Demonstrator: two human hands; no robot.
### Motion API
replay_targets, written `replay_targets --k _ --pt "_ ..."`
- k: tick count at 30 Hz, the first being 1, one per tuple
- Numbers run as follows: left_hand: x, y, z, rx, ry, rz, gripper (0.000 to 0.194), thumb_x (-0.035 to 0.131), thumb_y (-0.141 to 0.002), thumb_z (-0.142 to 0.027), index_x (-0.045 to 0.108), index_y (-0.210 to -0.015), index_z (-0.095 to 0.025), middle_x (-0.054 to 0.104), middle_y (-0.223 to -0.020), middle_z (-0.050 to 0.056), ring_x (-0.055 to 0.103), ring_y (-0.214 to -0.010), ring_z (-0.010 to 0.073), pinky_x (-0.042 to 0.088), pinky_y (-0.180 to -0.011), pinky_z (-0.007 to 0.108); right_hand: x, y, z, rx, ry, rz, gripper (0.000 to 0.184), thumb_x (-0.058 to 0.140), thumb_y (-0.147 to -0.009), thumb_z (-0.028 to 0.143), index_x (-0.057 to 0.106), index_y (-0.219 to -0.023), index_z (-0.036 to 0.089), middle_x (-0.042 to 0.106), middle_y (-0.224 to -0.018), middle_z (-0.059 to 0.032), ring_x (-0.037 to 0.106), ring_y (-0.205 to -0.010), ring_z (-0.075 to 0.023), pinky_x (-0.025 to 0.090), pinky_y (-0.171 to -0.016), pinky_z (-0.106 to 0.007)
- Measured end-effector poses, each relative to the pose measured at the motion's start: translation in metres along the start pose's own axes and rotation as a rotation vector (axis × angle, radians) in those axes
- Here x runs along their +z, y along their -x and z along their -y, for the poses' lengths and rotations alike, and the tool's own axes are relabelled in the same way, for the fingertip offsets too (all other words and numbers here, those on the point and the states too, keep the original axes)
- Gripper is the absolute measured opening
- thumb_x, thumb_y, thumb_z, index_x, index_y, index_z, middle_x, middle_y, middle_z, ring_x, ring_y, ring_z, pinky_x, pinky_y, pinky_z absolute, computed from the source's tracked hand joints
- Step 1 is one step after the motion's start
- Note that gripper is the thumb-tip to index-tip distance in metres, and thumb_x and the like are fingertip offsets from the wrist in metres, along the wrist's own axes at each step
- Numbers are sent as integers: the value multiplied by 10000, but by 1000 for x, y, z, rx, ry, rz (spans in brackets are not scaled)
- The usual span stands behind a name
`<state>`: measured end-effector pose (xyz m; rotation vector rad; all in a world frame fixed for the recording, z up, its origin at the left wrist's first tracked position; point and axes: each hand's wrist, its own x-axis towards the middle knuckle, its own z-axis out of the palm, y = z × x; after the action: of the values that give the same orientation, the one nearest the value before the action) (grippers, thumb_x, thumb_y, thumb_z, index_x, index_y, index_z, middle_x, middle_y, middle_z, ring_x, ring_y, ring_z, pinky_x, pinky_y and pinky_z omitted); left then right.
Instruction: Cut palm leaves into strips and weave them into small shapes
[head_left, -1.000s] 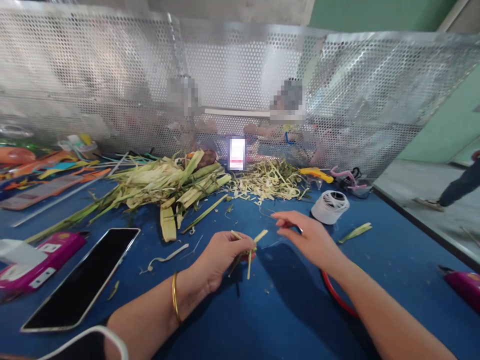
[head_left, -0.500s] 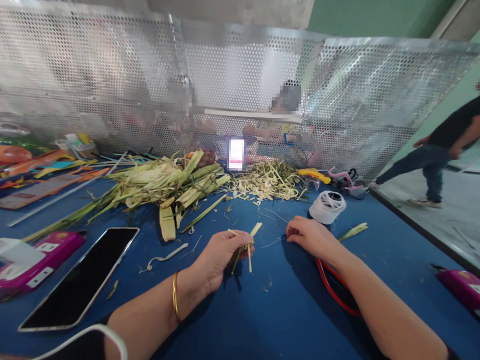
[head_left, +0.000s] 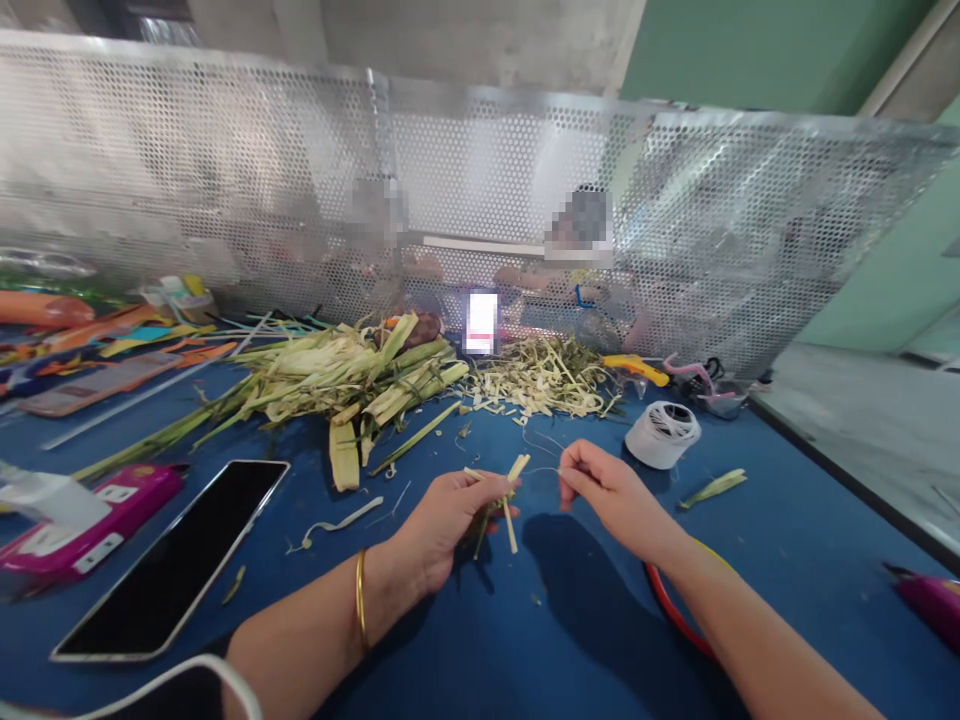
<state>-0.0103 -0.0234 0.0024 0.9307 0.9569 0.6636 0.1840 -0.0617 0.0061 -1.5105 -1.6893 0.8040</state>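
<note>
Above the table (head_left: pixel 465 650), the left hand (head_left: pixel 459 508) is closed on plant strips (head_left: pixel 511 532), and the right hand (head_left: pixel 604 490) pinches a thin thread (head_left: pixel 541 470). At the back left, a small container (head_left: pixel 201 309) contains white and yellow things (head_left: pixel 172 287).

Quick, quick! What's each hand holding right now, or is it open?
Left hand: closed, holding pale plant strips.
Right hand: closed, pinching a thin thread.
</note>
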Motion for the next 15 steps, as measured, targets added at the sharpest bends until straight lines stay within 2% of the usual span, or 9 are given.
replay_targets --k 2,6,10,15 --pt "1 0 1 6 25 3 261 743 -624 -315 687 -800 -131 635 -644 10 604 -646 115 399 -541 198 6 2 4 75 -113 59 156 437 -863 298 430 -733 213 524 -597 69 521 -480 -97 407 -543 -253" --pt "2 -1 4 9 55 65 253 734 -632 -289 662 -819 -134 661 -698 22 643 -710 133 420 -588 200 16 4 12 181 -251 123 195 488 -825 366 429 -730 207 512 -593 84 359 -332 -37 252 -367 -198" --pt "4 0 6 -30 44 154 236 737 -618 -300 612 -748 -149 671 -714 26 662 -747 154 436 -646 217 23 6 19 202 -293 112 200 517 -801 363 443 -715 198 491 -572 80 322 -349 -27 195 -355 -184" --pt "3 1 3 -26 22 117 242 735 -604 -288 584 -737 -153 667 -692 20 637 -637 133 476 -691 263 22 7 19 173 -220 93 98 508 -805 268 481 -748 193 526 -592 63 332 -395 -39 235 -381 -182"
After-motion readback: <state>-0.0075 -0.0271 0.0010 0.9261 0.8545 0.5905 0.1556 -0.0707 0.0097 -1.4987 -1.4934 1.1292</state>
